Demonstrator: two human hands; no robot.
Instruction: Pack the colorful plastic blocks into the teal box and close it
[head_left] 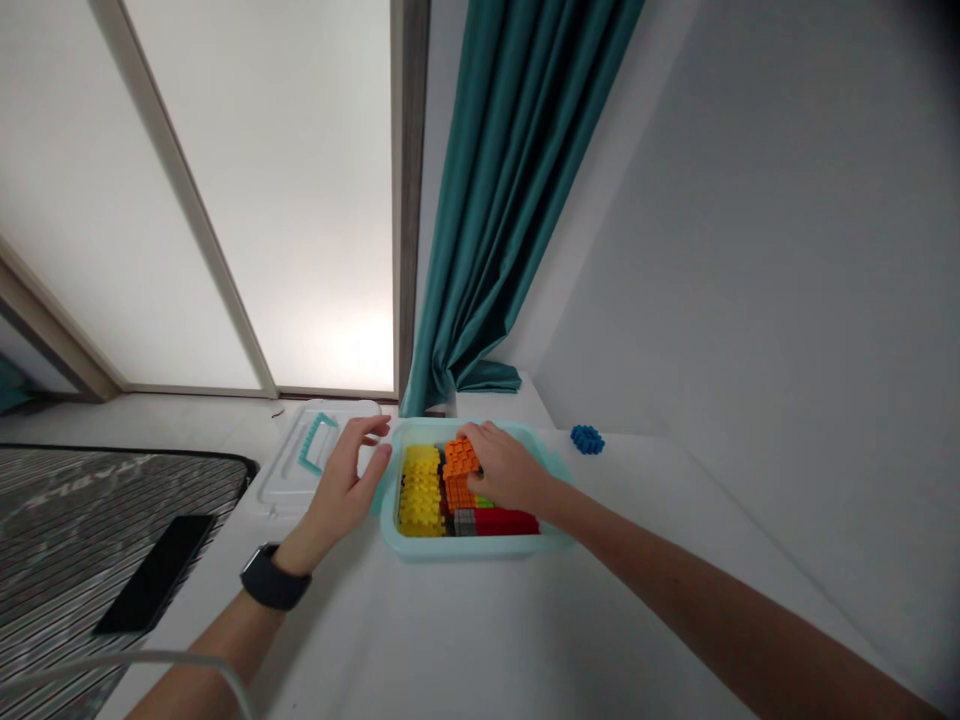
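Note:
A light teal plastic bin (465,546) stands on the white surface with blocks of studded toy pieces inside. Yellow pieces (421,495) fill its left side, and red and grey pieces (502,521) lie along the near side. My right hand (506,465) reaches into the bin, its fingers closed around a block of orange toy pieces (460,458). A bit of green shows under that hand. My left hand (352,480), wearing a dark watch, hovers at the bin's left rim with thumb and fingers apart and nothing in it.
A clear lid (277,485) with a teal handle lies left of the bin. A blue studded piece (587,439) sits to the right near the wall. A black phone-like slab (154,575) is at lower left, near a pale cable (150,656). Behind hangs a green curtain (502,200).

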